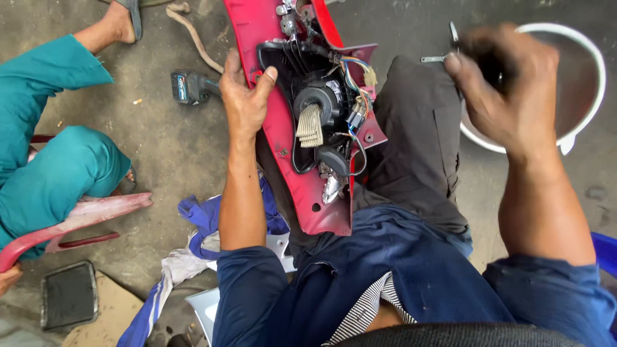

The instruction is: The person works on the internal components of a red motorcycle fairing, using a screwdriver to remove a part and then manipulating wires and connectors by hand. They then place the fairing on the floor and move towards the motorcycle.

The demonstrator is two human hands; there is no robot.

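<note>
Head view: one red scooter panel (283, 138) lies on the person's lap, inner side up, w/ wires and one black round part at the centre. Left hand (245, 96) grips the panel's left edge, thumb hooked over it, fingers behind. Right hand (508, 90) is at far right over one white bucket (588, 54), blurred; fingers curled around sth dark, cannot tell what. One power drill (189, 87) lies on the floor, left of the panel. One co-worker in teal trousers (51, 160) sits far left.

Red cowl panel (283, 128) glossy plastic; white bucket (581, 77) smooth plastic; floor (167, 141) rough concrete.
</note>
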